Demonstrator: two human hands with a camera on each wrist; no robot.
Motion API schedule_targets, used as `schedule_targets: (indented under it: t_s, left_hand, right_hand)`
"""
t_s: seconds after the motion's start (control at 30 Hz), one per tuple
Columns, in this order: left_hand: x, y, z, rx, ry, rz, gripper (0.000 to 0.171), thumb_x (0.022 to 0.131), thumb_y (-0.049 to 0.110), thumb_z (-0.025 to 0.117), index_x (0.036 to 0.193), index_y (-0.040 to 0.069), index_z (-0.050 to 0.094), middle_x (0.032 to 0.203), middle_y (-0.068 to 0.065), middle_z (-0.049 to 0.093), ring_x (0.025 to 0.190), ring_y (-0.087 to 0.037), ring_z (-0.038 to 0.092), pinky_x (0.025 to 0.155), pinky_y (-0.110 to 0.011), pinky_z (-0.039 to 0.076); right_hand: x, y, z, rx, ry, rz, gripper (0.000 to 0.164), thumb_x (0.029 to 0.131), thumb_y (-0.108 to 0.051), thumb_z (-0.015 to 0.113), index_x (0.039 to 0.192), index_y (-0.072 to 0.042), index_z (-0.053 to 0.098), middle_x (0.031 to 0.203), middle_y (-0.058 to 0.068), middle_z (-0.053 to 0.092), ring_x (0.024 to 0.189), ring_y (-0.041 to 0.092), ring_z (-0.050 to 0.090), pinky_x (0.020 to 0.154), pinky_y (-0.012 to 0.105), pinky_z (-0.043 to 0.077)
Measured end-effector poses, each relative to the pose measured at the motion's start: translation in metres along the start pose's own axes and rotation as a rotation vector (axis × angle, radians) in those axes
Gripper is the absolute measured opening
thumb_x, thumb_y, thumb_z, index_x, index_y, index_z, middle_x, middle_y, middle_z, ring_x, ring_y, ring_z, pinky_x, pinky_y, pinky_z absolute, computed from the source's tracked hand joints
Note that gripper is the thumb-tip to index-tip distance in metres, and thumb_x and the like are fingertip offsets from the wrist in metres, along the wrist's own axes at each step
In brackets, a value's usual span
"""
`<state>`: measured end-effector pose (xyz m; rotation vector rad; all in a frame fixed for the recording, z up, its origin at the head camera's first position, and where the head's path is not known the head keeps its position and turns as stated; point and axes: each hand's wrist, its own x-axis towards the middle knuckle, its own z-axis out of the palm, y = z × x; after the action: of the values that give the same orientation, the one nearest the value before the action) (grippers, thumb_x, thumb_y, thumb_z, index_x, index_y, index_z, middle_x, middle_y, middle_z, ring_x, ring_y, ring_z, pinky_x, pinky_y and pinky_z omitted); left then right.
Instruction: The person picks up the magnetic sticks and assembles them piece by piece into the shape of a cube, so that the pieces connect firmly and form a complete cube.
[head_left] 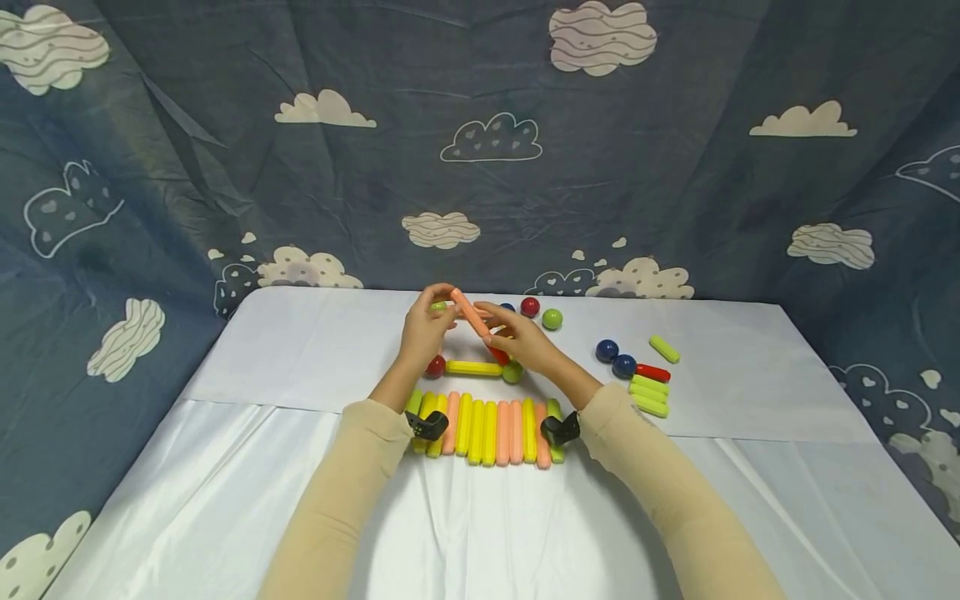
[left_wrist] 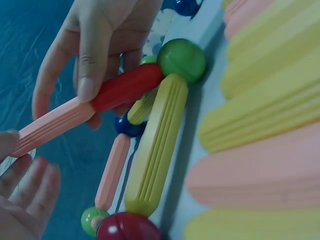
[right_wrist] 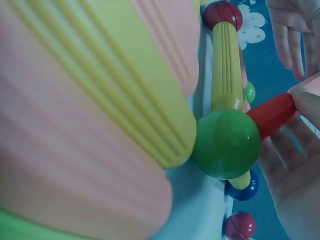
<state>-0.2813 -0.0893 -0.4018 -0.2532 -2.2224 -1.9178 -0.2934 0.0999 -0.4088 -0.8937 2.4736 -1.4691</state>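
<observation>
**Pink stick (head_left: 469,312) held up over the white worktop (head_left: 750,517)**

Nearest, a row of sticks (head_left: 490,433), yellow, pink and green, lies side by side. Just beyond, a yellow stick (head_left: 474,368) links a red ball (head_left: 435,367) to a green ball (head_left: 512,372), from which a red stick (left_wrist: 127,86) slants up to the pink one. The left hand (head_left: 423,329) pinches the pink stick's outer end; the right hand (head_left: 528,340) grips where pink meets red. Two blue balls (head_left: 623,366) lie toward the right edge.

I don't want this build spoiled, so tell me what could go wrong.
Pressing the pink ribbed plastic-looking rod against the short red rod might work the latter's end loose from the glossy green ball. The glossy red ball near the far edge of the white-covered table could roll if knocked.
</observation>
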Motion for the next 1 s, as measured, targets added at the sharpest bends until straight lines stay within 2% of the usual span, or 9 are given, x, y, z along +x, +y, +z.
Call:
schedule_targets:
  t_s: [0.13, 0.27, 0.4, 0.5, 0.57, 0.67, 0.73, 0.9, 1.0]
  left_hand:
    - [0.004, -0.004, -0.009, 0.147, -0.070, -0.062, 0.039, 0.087, 0.012, 0.060, 0.125, 0.015, 0.050, 0.123, -0.004, 0.050, 0.108, -0.025, 0.048, 0.086, -0.036, 0.043]
    - [0.006, -0.009, -0.015, 0.193, -0.174, -0.141, 0.051, 0.086, 0.003, 0.058, 0.133, 0.018, 0.042, 0.133, -0.009, 0.040, 0.120, -0.033, 0.036, 0.095, -0.044, 0.033]
    - [0.005, -0.015, -0.018, 0.202, -0.235, -0.212, 0.061, 0.086, 0.002, 0.056, 0.138, 0.024, 0.034, 0.137, -0.008, 0.036, 0.123, -0.031, 0.034, 0.095, -0.039, 0.036]
    - [0.005, -0.018, -0.018, 0.256, -0.278, -0.212, 0.067, 0.086, 0.001, 0.056, 0.141, 0.024, 0.027, 0.138, -0.007, 0.034, 0.122, -0.029, 0.035, 0.092, -0.038, 0.039]
    - [0.006, -0.020, -0.017, 0.345, -0.307, -0.189, 0.070, 0.085, 0.001, 0.057, 0.143, 0.022, 0.024, 0.138, -0.010, 0.033, 0.122, -0.028, 0.035, 0.094, -0.040, 0.036]
    - [0.007, -0.023, -0.016, 0.450, -0.327, -0.162, 0.074, 0.083, 0.000, 0.060, 0.143, 0.016, 0.022, 0.138, -0.016, 0.029, 0.123, -0.029, 0.033, 0.098, -0.043, 0.030]
    - [0.006, -0.025, -0.016, 0.480, -0.325, -0.181, 0.074, 0.082, 0.001, 0.061, 0.143, 0.017, 0.023, 0.138, -0.017, 0.027, 0.124, -0.029, 0.031, 0.100, -0.042, 0.028]
    - [0.006, -0.029, -0.017, 0.438, -0.305, -0.251, 0.072, 0.083, 0.002, 0.061, 0.143, 0.019, 0.025, 0.142, -0.014, 0.018, 0.123, -0.029, 0.032, 0.099, -0.038, 0.029]
    - [0.006, -0.029, -0.018, 0.409, -0.305, -0.266, 0.071, 0.084, 0.002, 0.060, 0.143, 0.018, 0.025, 0.142, -0.012, 0.016, 0.120, -0.030, 0.035, 0.098, -0.038, 0.032]
  right_hand:
    - [0.003, 0.001, -0.002, -0.035, -0.032, 0.061, 0.052, 0.087, -0.007, 0.058, 0.136, -0.016, 0.042, 0.117, 0.012, 0.055, 0.101, 0.025, 0.053, 0.080, 0.034, 0.048]
    - [0.006, 0.004, -0.002, -0.041, -0.056, 0.103, 0.049, 0.088, -0.008, 0.057, 0.134, -0.019, 0.044, 0.118, 0.009, 0.054, 0.100, 0.024, 0.052, 0.080, 0.033, 0.048]
    - [0.008, 0.007, -0.001, -0.051, -0.071, 0.102, 0.048, 0.088, -0.007, 0.057, 0.134, -0.018, 0.045, 0.122, 0.009, 0.052, 0.099, 0.024, 0.052, 0.079, 0.033, 0.048]
    - [0.010, 0.008, 0.000, -0.084, -0.066, 0.110, 0.047, 0.089, -0.007, 0.056, 0.133, -0.016, 0.045, 0.124, 0.009, 0.051, 0.097, 0.024, 0.053, 0.078, 0.032, 0.048]
    - [0.012, 0.008, 0.001, -0.111, -0.064, 0.121, 0.047, 0.088, -0.006, 0.057, 0.133, -0.015, 0.046, 0.122, 0.010, 0.053, 0.095, 0.023, 0.054, 0.077, 0.031, 0.048]
    - [0.015, 0.007, 0.002, -0.137, -0.070, 0.146, 0.048, 0.087, -0.003, 0.057, 0.133, -0.015, 0.046, 0.118, 0.011, 0.055, 0.089, 0.023, 0.055, 0.075, 0.030, 0.048]
    - [0.017, 0.005, 0.003, -0.145, -0.077, 0.187, 0.048, 0.087, -0.003, 0.057, 0.132, -0.016, 0.047, 0.110, 0.011, 0.059, 0.084, 0.022, 0.055, 0.073, 0.029, 0.049]
    - [0.020, 0.005, 0.005, -0.176, -0.092, 0.266, 0.046, 0.087, -0.006, 0.059, 0.131, -0.017, 0.049, 0.100, 0.011, 0.060, 0.079, 0.021, 0.054, 0.070, 0.028, 0.048]
    - [0.022, 0.007, 0.005, -0.195, -0.095, 0.268, 0.045, 0.087, -0.007, 0.059, 0.130, -0.017, 0.050, 0.106, 0.012, 0.059, 0.086, 0.021, 0.055, 0.074, 0.029, 0.048]
